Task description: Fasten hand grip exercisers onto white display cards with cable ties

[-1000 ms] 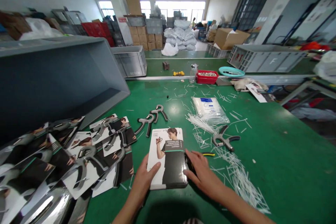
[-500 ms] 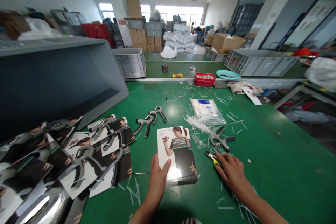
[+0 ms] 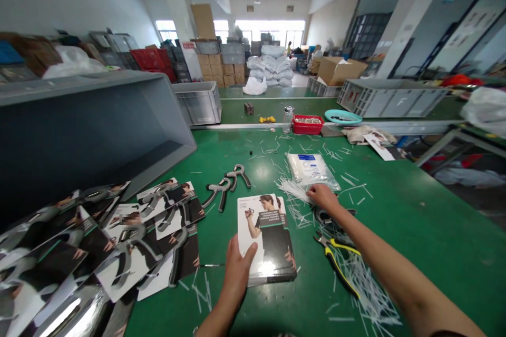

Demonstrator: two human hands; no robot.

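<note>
Left hand [image 3: 239, 264]: thumb on top, gripping a stack of glossy black-and-white printed cards [image 3: 272, 242] on the green surface [image 3: 427, 237]. Right hand [image 3: 322, 197]: fingers curled at a bunch of thin white plastic strips [image 3: 291, 188]; cannot tell whether any is held. Yellow-and-black metal cutters [image 3: 326, 243] lie beside the right forearm [image 3: 379, 245]. Judged step: picking out a strip; next move calls for a fine pinch.

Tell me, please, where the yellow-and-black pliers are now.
In the head view, the pliers lie right of the stacked glossy cards, handles by loose white plastic strips.
</note>
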